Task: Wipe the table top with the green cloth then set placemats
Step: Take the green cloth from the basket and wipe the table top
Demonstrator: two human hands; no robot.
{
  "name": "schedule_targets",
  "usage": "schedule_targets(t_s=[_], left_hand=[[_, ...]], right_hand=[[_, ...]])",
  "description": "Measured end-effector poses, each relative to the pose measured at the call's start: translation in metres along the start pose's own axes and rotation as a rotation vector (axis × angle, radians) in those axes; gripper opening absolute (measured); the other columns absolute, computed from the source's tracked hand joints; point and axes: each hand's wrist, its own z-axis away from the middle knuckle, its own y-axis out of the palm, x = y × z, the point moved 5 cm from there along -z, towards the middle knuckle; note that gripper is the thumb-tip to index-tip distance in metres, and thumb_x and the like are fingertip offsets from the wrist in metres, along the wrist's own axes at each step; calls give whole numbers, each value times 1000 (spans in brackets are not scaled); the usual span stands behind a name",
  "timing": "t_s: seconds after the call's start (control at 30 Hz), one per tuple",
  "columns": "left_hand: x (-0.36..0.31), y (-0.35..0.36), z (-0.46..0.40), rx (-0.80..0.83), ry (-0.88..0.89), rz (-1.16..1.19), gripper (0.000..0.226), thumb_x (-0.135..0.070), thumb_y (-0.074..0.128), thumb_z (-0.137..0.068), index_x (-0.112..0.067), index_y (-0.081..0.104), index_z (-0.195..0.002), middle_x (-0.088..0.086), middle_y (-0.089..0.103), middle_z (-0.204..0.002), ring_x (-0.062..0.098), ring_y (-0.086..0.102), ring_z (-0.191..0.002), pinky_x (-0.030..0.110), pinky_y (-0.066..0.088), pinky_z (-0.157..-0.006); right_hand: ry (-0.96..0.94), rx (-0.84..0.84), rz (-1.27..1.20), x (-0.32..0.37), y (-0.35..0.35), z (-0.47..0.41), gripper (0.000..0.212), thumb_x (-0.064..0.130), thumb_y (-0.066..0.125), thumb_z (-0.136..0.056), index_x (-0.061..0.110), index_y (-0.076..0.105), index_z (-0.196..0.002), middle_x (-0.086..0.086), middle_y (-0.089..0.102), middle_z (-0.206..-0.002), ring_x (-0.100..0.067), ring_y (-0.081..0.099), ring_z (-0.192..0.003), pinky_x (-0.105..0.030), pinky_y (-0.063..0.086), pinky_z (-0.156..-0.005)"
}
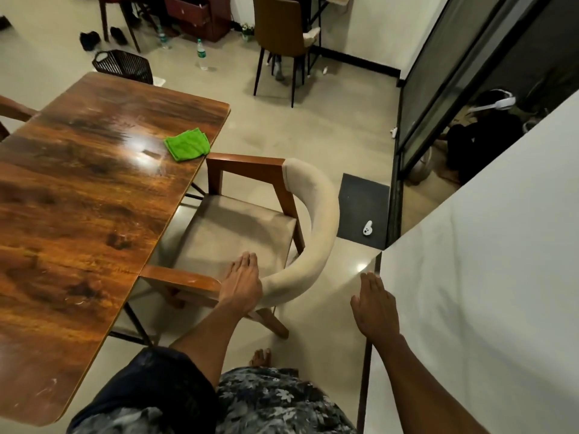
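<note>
Well ahead of both hands and to their left, the green cloth (187, 144) lies crumpled on the table top (78, 195), near the table's right edge and just beyond the far armrest of the chair (250, 220). Neither hand touches it. Left hand (242, 281) lies flat, fingers straight and together, at the near end of the chair's padded backrest where it meets the near armrest; it appears to rest on or press against the chair, gripping nothing. Right hand (374, 305) hangs in the air to the right, fingers extended and relaxed, holding nothing, close beside a white wall surface (485, 292). No placemats can be seen anywhere on the table or nearby. Judgement: the wiping step has not begun; the current step is the approach to the table, with the chair standing between the person and the cloth. The table surface shows glare and faint streaks, but whether it is dirty cannot be told. Next move likely calls for stepping past or shifting the chair, then a reach forward and leftward over the far armrest to take the cloth in one hand. Further out on the floor: a dark mat (363, 208) ahead of the right hand, with a small white object on it, plus a black basket (123, 65) beyond the table's far end.
</note>
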Motion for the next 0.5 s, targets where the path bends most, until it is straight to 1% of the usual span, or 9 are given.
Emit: schedule_targets(t_s=[0.13,0.2,0.27,0.37,0.5], left_hand=[[11,-6,-9,5,-39,22,69,-18,37,-107,-5,4,-167,14,4,-175,25,5,-163,41,6,-132],[16,-7,-11,17,-67,34,70,-16,38,-106,-4,4,-166,15,4,-175,25,4,-163,41,6,-132],[18,-4,-13,24,-82,35,71,-15,39,-105,-4,5,-166,15,5,-175,26,4,-163,43,7,-132],[14,-4,-17,8,-99,28,71,-15,39,-105,-4,5,-166,16,5,-175,27,6,-163,44,7,-132],[0,-14,-37,-28,-117,50,70,-15,37,-107,-6,1,-167,16,0,-175,27,1,-163,43,3,-133]], right_hand=[[-53,-30,1,10,-5,-24,58,24,59,-103,0,44,-153,-24,42,-161,-41,40,-151,-57,48,-112],[-90,-32,16,19,-9,-39,58,26,57,-105,0,44,-155,-24,41,-163,-41,38,-152,-58,46,-115],[-110,-11,41,29,-14,-52,58,31,50,-108,4,39,-159,-19,36,-167,-37,33,-156,-53,40,-120],[-159,1,65,42,-23,-72,60,35,43,-111,9,31,-163,-14,30,-171,-31,26,-159,-48,32,-124],[-198,25,50,45,-37,-102,62,39,37,-112,13,20,-166,-9,18,-175,-26,16,-163,-43,25,-127]])
